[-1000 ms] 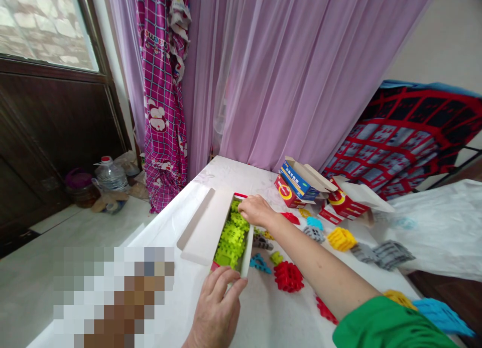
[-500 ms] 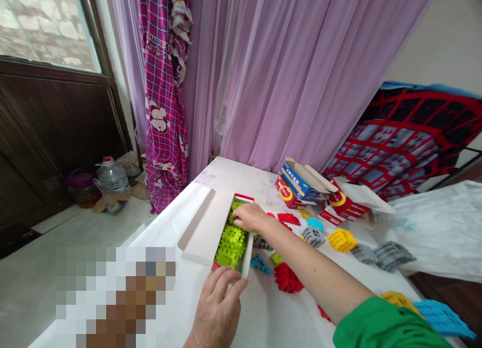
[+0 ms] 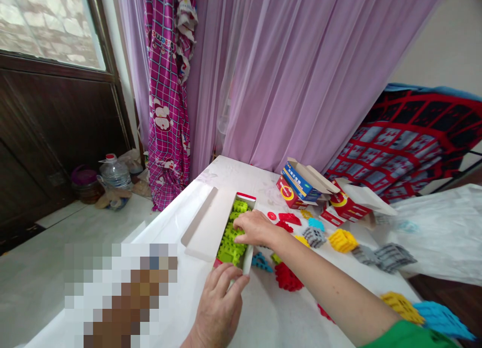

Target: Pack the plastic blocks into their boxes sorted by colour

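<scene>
An open cardboard box [image 3: 248,263] with a white inside and red ends lies lengthwise on the table, its long white lid flap [image 3: 205,225] folded out to the left. Bright green plastic building blocks [image 3: 230,245] fill it. My left hand [image 3: 222,298] holds the box's near end, thumb at the right corner and fingers at the left. Over the middle of the box, my right hand [image 3: 256,227] reaches in from the right, thumb and fingers apart, touching or just above the green blocks. I see nothing held in it.
Loose blocks lie right of the box: red [image 3: 289,276], blue [image 3: 261,261], grey [image 3: 314,236] and yellow [image 3: 342,240]. Behind them stand a blue box [image 3: 299,180] stacked on a red one and another open red box [image 3: 348,202]. The table's left edge drops to the floor [image 3: 124,217].
My right hand has drawn back slightly toward me and its fingers have spread, showing more green blocks at the far end. My left hand stays on the box. The view has shifted slightly.
</scene>
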Demonstrator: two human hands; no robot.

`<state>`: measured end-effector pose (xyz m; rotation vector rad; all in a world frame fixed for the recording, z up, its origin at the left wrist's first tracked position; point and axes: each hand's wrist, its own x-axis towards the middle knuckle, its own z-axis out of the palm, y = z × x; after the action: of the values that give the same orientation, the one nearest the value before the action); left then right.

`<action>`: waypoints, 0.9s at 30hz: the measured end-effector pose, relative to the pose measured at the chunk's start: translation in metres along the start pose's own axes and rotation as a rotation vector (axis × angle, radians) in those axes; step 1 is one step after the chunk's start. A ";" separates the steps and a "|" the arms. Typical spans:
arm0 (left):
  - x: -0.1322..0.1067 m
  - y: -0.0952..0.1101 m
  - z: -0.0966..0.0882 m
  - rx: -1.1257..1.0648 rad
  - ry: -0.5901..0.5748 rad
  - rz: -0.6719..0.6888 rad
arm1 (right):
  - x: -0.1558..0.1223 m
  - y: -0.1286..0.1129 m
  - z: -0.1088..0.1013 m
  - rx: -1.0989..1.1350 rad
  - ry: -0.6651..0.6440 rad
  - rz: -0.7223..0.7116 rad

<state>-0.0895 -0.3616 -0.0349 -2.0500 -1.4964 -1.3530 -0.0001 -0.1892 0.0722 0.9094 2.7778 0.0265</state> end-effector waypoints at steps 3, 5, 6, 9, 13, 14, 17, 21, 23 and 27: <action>0.000 0.000 0.000 0.000 0.004 0.000 | 0.002 -0.002 0.004 -0.009 0.014 0.021; 0.000 0.000 -0.001 0.004 0.005 0.004 | 0.004 0.000 0.006 -0.006 0.018 0.030; 0.000 0.000 -0.001 0.004 0.004 0.006 | 0.005 0.001 0.007 -0.002 0.020 0.031; 0.000 0.000 -0.002 0.004 -0.005 0.005 | 0.006 0.011 0.004 0.005 0.043 0.037; 0.000 0.000 -0.002 -0.008 -0.007 0.001 | 0.005 0.030 -0.007 -0.039 0.074 0.100; 0.000 0.000 -0.001 -0.010 -0.008 0.001 | 0.005 0.034 -0.009 -0.048 0.076 0.112; -0.001 0.000 0.000 -0.011 -0.001 -0.004 | 0.004 0.035 -0.011 -0.060 0.065 0.116; 0.000 0.000 0.001 -0.007 0.009 0.000 | 0.006 0.018 -0.002 -0.057 0.031 0.079; -0.001 0.000 0.001 -0.002 0.008 0.000 | 0.008 0.012 0.001 -0.056 0.030 0.071; -0.001 -0.001 -0.001 0.008 0.008 0.000 | 0.010 0.019 -0.003 -0.060 0.058 0.087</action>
<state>-0.0906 -0.3623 -0.0360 -2.0375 -1.4961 -1.3518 0.0022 -0.1680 0.0748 1.0301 2.7718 0.1517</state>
